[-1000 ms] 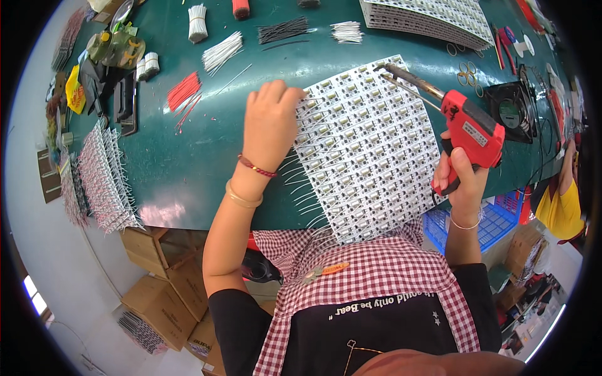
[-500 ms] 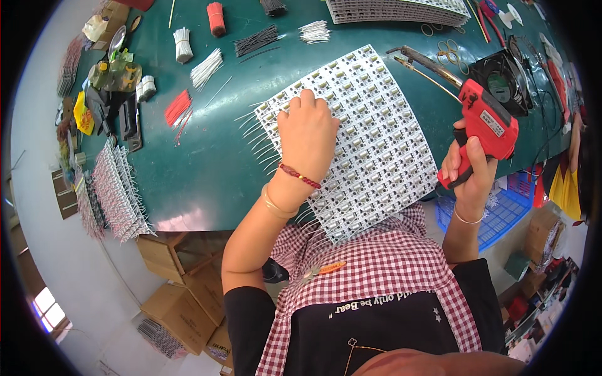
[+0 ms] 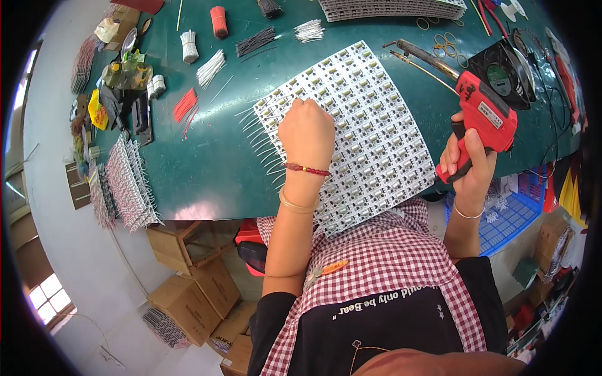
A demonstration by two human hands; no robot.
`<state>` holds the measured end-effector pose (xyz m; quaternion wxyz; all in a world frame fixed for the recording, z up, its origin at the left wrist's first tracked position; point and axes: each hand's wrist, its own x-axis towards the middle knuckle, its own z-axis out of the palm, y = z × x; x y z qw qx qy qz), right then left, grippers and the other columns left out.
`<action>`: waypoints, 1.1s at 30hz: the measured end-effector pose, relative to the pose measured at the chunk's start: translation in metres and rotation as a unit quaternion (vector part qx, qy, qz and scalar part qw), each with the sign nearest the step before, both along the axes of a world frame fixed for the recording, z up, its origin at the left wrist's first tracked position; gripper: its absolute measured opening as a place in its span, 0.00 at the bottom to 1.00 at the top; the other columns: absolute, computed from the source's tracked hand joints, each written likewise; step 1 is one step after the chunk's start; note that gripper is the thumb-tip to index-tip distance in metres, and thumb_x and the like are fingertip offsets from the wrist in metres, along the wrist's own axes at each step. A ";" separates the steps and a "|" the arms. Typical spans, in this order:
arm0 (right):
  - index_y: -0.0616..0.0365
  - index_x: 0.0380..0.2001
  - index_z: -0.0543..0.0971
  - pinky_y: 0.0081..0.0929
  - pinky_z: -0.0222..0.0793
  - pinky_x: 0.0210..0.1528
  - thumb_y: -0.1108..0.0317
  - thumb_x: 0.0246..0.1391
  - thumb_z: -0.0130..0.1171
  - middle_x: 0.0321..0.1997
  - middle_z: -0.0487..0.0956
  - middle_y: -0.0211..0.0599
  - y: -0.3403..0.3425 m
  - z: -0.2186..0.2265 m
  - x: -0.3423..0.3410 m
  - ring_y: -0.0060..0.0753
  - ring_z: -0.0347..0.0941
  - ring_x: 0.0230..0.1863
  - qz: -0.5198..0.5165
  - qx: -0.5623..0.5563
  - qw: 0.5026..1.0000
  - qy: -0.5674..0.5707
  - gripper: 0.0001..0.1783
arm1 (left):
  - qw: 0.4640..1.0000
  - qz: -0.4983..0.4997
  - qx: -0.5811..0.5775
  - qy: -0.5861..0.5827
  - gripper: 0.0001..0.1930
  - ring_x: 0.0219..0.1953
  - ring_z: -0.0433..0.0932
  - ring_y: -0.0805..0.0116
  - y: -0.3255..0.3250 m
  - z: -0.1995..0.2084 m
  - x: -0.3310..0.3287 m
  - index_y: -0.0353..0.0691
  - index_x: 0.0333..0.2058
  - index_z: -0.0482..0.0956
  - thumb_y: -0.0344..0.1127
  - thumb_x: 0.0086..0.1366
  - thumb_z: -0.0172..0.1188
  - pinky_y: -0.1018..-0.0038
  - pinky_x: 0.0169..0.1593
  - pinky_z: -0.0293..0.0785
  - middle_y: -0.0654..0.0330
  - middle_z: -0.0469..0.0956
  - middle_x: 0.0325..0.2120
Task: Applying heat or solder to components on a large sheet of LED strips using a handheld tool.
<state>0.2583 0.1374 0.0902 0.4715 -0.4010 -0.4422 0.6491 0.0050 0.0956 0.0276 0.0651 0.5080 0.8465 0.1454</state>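
Observation:
A white panel of small circuit boards [image 3: 376,144], set in rows with small components, lies at a slant over the table's near edge, partly on my apron. White wires stick out along its left edge. My left hand [image 3: 307,136] rests on the panel's left part, fingers curled down and closed; what they hold, if anything, is hidden beneath the hand. To the right of the panel, my right hand [image 3: 469,164] grips the handle of a red soldering gun [image 3: 486,109]. Its metal tip and thin feed tube point up and left, above the panel's far right corner.
On the green table [image 3: 188,169] lie red wires [image 3: 185,104], white wires [image 3: 211,69] and black wires [image 3: 255,41]. Stacked panels [image 3: 392,9] stand at the far edge. A black fan [image 3: 501,74] is beyond the soldering gun. A blue basket [image 3: 508,219] sits low right; cardboard boxes [image 3: 185,310] low left.
My left hand has curled further into a fist and turned on the panel, and its forearm has swung inward to the right. My right hand keeps the soldering gun in nearly the same place.

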 end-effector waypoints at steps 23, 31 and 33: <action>0.63 0.47 0.78 0.20 0.75 0.40 0.79 0.52 0.67 0.37 0.81 0.30 -0.011 0.027 -0.049 0.18 0.76 0.37 0.189 -0.027 0.982 0.015 0.18 | 0.674 -0.133 0.000 -0.726 0.03 0.37 0.73 0.82 -0.042 0.074 0.023 0.33 0.38 0.77 0.26 0.67 0.60 0.79 0.45 0.71 0.68 0.77 0.34; 0.63 0.52 0.75 0.22 0.74 0.39 0.78 0.49 0.67 0.38 0.80 0.33 -0.011 0.031 -0.049 0.22 0.76 0.37 0.184 -0.021 0.981 -0.062 0.25 | 0.623 -0.112 0.048 -0.772 0.02 0.36 0.71 0.82 -0.045 0.056 0.025 0.36 0.39 0.76 0.26 0.69 0.58 0.82 0.41 0.69 0.69 0.75 0.33; 0.64 0.49 0.76 0.21 0.74 0.37 0.76 0.51 0.66 0.36 0.81 0.32 -0.006 0.028 -0.048 0.21 0.76 0.35 0.139 -0.009 0.987 -0.076 0.21 | 0.662 -0.093 0.097 -0.737 0.03 0.36 0.71 0.83 -0.041 0.050 0.020 0.36 0.40 0.76 0.26 0.70 0.58 0.82 0.41 0.69 0.69 0.75 0.34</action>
